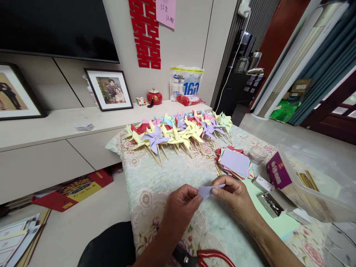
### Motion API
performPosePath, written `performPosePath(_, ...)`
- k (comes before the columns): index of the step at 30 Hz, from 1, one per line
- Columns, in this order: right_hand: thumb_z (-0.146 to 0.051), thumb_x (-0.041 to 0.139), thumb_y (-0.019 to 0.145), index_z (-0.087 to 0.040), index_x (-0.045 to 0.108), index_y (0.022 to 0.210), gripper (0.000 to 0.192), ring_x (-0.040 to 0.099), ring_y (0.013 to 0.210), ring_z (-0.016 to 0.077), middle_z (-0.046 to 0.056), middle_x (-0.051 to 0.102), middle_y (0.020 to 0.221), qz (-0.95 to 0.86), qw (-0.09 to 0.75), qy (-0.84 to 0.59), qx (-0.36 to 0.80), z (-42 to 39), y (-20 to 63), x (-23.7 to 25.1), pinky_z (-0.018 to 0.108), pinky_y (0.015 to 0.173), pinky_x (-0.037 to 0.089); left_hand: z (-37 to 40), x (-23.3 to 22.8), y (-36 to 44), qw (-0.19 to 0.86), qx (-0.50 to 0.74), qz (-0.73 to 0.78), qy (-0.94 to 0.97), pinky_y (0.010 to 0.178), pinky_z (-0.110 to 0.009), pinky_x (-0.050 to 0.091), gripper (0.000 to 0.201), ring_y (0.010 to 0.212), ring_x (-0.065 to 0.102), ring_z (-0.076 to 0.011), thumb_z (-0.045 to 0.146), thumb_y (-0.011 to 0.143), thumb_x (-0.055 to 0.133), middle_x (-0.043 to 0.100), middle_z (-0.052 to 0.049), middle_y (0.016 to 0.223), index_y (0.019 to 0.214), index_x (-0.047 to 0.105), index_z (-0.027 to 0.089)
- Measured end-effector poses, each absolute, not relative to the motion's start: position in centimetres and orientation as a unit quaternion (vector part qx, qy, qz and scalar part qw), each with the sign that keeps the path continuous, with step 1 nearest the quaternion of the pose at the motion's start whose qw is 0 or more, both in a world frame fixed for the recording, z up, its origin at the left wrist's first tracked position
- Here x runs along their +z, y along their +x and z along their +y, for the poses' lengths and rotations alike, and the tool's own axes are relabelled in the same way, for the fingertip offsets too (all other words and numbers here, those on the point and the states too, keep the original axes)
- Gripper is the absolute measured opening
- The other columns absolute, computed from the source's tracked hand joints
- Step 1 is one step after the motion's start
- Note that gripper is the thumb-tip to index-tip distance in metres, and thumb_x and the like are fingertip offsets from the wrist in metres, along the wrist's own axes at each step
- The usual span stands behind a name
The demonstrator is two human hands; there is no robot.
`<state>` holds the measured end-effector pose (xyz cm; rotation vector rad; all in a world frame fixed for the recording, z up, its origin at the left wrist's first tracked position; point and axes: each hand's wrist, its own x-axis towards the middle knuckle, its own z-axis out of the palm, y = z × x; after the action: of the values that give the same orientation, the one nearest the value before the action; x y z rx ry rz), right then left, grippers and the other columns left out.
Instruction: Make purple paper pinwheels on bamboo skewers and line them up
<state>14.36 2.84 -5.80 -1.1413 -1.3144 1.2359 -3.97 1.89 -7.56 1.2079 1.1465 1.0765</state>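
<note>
A small piece of purple paper (205, 191) is stretched between my two hands above the table. My left hand (183, 204) pinches its left edge between thumb and fingers. On the other side, my right hand (230, 193) grips the right end, with the paper's tip poking out past the thumb. The paper looks bent or folded; its full shape is partly hidden by my fingers. Beyond my right hand lies a stack of coloured paper sheets (235, 162), a purple one on top. Red-handled scissors (213, 256) rest close to me, below my hands.
Many paper pinwheels on sticks (178, 135) cover the table's far end. At right stand a clear plastic bin (311, 185) with wooden sticks, a small open box of metal fasteners (271, 204) and a round clear container (257, 154). The floral tablecloth (164, 174) spreads beneath everything.
</note>
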Motion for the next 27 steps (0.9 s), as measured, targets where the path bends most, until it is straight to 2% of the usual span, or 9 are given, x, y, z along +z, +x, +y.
performPosePath(5, -0.041, 0.082, 0.071, -0.019, 0.069, 0.070, 0.026, 0.053, 0.061, 0.0144, -0.001, 0.062, 0.064, -0.536, 0.486, -0.474, 0.502, 3.0, 14.5, -5.9, 0.026, 0.057, 0.041, 1.9, -7.3, -4.0, 0.539, 0.457, 0.499, 0.502, 0.055, -0.023, 0.037, 0.018, 0.055, 0.049, -0.0120, 0.030, 0.074, 0.070, 0.060, 0.003, 0.057, 0.064, 0.065, 0.017)
performPosePath(8, -0.040, 0.082, 0.071, -0.019, 0.069, 0.070, 0.024, 0.053, 0.062, 0.0147, -0.001, 0.063, 0.065, -0.538, 0.497, -0.471, 0.492, 2.9, 14.3, -5.9, 0.026, 0.058, 0.042, 1.9, -7.2, -3.9, 0.548, 0.457, 0.483, 0.507, 0.058, -0.023, 0.040, 0.011, 0.060, 0.054, -0.0134, 0.028, 0.072, 0.072, 0.064, 0.002, 0.063, 0.074, 0.069, 0.017)
performPosePath(10, -0.039, 0.081, 0.073, -0.020, 0.069, 0.070, 0.023, 0.053, 0.063, 0.0152, 0.000, 0.063, 0.066, -0.544, 0.504, -0.464, 0.485, 2.7, 14.2, -5.9, 0.026, 0.058, 0.042, 1.9, -7.2, -3.9, 0.545, 0.452, 0.474, 0.523, 0.062, -0.023, 0.042, 0.015, 0.065, 0.055, -0.0140, 0.025, 0.070, 0.074, 0.067, 0.001, 0.068, 0.083, 0.071, 0.017)
performPosePath(14, -0.037, 0.079, 0.076, -0.020, 0.070, 0.073, 0.019, 0.056, 0.068, 0.0158, 0.001, 0.065, 0.071, -0.572, 0.484, -0.454, 0.482, 2.5, 13.8, -5.6, 0.027, 0.062, 0.043, 2.1, -7.2, -4.1, 0.558, 0.450, 0.476, 0.510, 0.055, -0.023, 0.035, 0.017, 0.056, 0.045, -0.0105, 0.033, 0.073, 0.072, 0.060, 0.003, 0.060, 0.075, 0.071, 0.016)
performPosePath(17, -0.037, 0.076, 0.078, -0.020, 0.069, 0.086, 0.020, 0.055, 0.067, 0.0153, 0.000, 0.064, 0.075, -0.589, 0.445, -0.475, 0.479, 2.3, 13.8, -5.0, 0.026, 0.060, 0.042, 2.6, -7.1, -4.7, 0.573, 0.450, 0.481, 0.488, 0.050, -0.022, 0.029, 0.022, 0.050, 0.037, -0.0081, 0.037, 0.074, 0.072, 0.053, 0.005, 0.055, 0.073, 0.070, 0.015)
performPosePath(20, -0.033, 0.068, 0.085, -0.021, 0.061, 0.078, 0.015, 0.049, 0.060, 0.0137, -0.003, 0.056, 0.066, -0.648, 0.368, -0.511, 0.427, 1.1, 13.8, -4.2, 0.025, 0.053, 0.036, 3.2, -6.9, -5.8, 0.544, 0.469, 0.502, 0.482, 0.047, -0.021, 0.027, 0.019, 0.047, 0.035, -0.0061, 0.033, 0.072, 0.074, 0.053, 0.006, 0.056, 0.073, 0.071, 0.015)
performPosePath(23, -0.025, 0.064, 0.086, -0.024, 0.059, 0.074, 0.013, 0.052, 0.059, 0.0146, -0.002, 0.060, 0.066, -0.740, 0.266, -0.489, 0.377, -1.4, 13.2, -4.0, 0.025, 0.052, 0.038, 3.9, -6.6, -6.9, 0.540, 0.492, 0.494, 0.472, 0.048, -0.021, 0.037, 0.015, 0.048, 0.046, -0.0070, 0.029, 0.071, 0.074, 0.066, 0.001, 0.072, 0.075, 0.073, 0.014)
performPosePath(27, -0.024, 0.071, 0.080, -0.030, 0.065, 0.079, 0.009, 0.059, 0.057, 0.0166, 0.000, 0.067, 0.073, -0.806, 0.231, -0.454, 0.302, -4.9, 12.3, -6.5, 0.024, 0.049, 0.043, 4.3, -6.2, -8.0, 0.564, 0.522, 0.436, 0.468, 0.061, -0.024, 0.049, 0.008, 0.063, 0.061, -0.0118, 0.021, 0.071, 0.075, 0.071, -0.002, 0.083, 0.077, 0.075, 0.016)
